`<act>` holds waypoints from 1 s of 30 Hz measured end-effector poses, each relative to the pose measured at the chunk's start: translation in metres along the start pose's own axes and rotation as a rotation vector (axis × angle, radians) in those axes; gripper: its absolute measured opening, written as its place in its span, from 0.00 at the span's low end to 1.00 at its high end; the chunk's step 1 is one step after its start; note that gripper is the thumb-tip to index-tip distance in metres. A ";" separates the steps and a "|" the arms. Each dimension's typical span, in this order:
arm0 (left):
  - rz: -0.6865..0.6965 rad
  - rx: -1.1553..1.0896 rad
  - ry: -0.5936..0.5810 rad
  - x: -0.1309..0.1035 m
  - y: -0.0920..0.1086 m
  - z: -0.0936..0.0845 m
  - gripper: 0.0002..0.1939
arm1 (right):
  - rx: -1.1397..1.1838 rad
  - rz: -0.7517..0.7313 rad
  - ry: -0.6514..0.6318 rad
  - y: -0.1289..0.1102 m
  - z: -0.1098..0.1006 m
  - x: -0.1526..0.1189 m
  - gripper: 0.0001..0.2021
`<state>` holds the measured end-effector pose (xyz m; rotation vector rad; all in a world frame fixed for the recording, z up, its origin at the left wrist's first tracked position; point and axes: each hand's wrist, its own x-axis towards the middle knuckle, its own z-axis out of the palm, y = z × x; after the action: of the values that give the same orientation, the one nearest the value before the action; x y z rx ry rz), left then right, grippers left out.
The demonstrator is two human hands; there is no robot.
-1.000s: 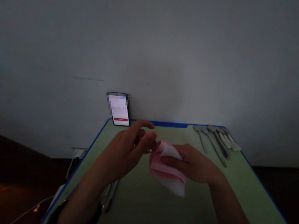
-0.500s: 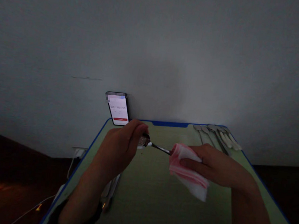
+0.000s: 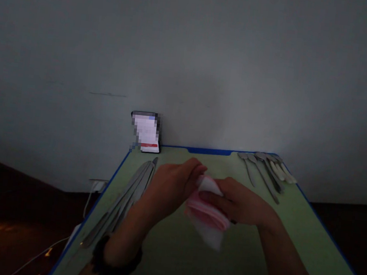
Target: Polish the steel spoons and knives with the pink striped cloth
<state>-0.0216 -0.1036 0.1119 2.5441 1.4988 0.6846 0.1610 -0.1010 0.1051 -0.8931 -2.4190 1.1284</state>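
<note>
Over the middle of the table, my left hand is closed on the head of a spoon, which is now almost wholly hidden by the fingers and cloth. My right hand grips a folded pink and white cloth, wrapped around the spoon's handle. A small dark tip shows below the right fingers, perhaps the handle's end. Both hands are close together, the left fingertips at the cloth's upper edge.
Several table knives lie in a bunch on the left of the green table. Several spoons, some white-handled, lie at the back right. A lit phone leans on the wall at the back left.
My right hand and the cloth have moved left along the spoon handle to meet my left hand. My left hand has shifted right, uncovering more of the knives.
</note>
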 end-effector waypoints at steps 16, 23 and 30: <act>-0.033 -1.021 -0.160 -0.012 -0.045 -0.031 0.19 | 0.447 0.186 -0.017 0.033 -0.029 -0.025 0.17; -0.196 -0.694 -0.210 -0.001 -0.027 -0.023 0.10 | 0.369 0.140 -0.198 0.015 -0.021 -0.013 0.17; -0.095 -0.367 -0.380 -0.001 -0.012 -0.013 0.18 | 0.175 0.021 -0.167 0.013 -0.005 -0.002 0.14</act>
<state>-0.0371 -0.1002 0.1200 2.1602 1.2263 0.3895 0.1706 -0.0932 0.0984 -0.7993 -2.3964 1.4499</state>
